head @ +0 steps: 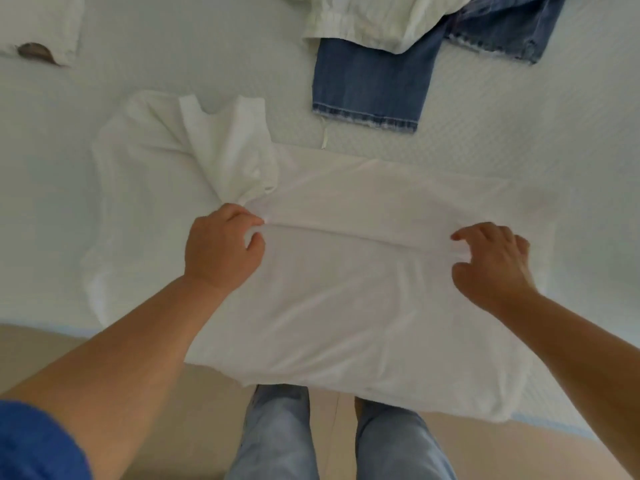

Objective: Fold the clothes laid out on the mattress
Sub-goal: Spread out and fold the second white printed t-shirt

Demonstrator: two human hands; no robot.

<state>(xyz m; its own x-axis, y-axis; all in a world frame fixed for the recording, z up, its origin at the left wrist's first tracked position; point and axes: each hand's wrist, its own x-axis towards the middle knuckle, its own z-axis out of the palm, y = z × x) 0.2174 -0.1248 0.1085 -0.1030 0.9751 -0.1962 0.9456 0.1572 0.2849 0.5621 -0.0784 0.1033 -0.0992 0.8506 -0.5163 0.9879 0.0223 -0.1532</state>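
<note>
A white T-shirt (346,299) lies spread across the near edge of the white mattress (173,46), its near hem hanging over the edge. A sleeve sticks up at its far left. My left hand (221,247) pinches a raised ridge of the shirt's cloth near the sleeve. My right hand (491,265) pinches the same ridge at its right end. The fold line runs straight between both hands.
Blue jeans (374,81) lie at the back right, with a cream garment (374,19) partly on top of them. Another white cloth (41,26) with a dark patch sits at the back left. My legs in light jeans (277,434) stand on the beige floor below.
</note>
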